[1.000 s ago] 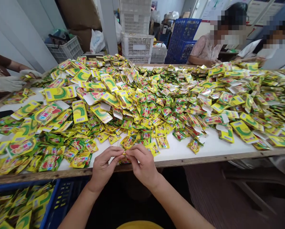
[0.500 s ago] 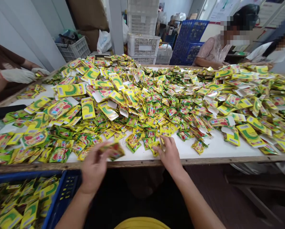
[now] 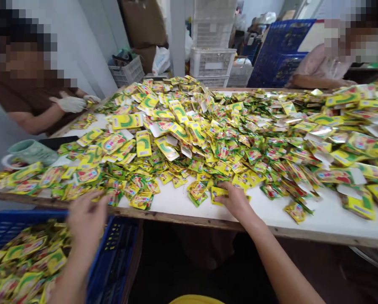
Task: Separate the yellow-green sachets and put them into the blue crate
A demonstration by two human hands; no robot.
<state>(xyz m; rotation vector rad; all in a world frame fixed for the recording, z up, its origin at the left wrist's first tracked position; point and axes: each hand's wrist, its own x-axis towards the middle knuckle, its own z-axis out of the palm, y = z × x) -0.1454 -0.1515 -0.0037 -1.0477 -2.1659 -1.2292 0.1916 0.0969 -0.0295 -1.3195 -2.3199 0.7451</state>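
Observation:
My left hand (image 3: 85, 217), smeared by motion, is above the near table edge and the rim of a blue crate (image 3: 104, 249). Its thumb and fingers look apart, and no packet shows between them. On the white tabletop (image 3: 172, 202), my right hand (image 3: 236, 200) has its thumb and fingers closed around a small yellow packet (image 3: 218, 194). Just left of it lie a few loose yellow-green packets (image 3: 197, 192). Beyond both hands spreads a heap of small shiny packets (image 3: 222, 150) mixed with flat yellow cardboard boxes (image 3: 143, 143).
The blue crate holds yellow boxes (image 3: 30, 249). A pale green mug (image 3: 33, 152) stands at the left beside a dark flat object (image 3: 60, 141). A gloved co-worker (image 3: 70, 103) sits at the left end; another person (image 3: 315, 69) is across the table. White crates (image 3: 212, 63) are stacked behind.
My left hand has moved left from the table front toward the crate; the packet it held no longer shows. My right fingers have closed on a yellow packet. The view has turned left.

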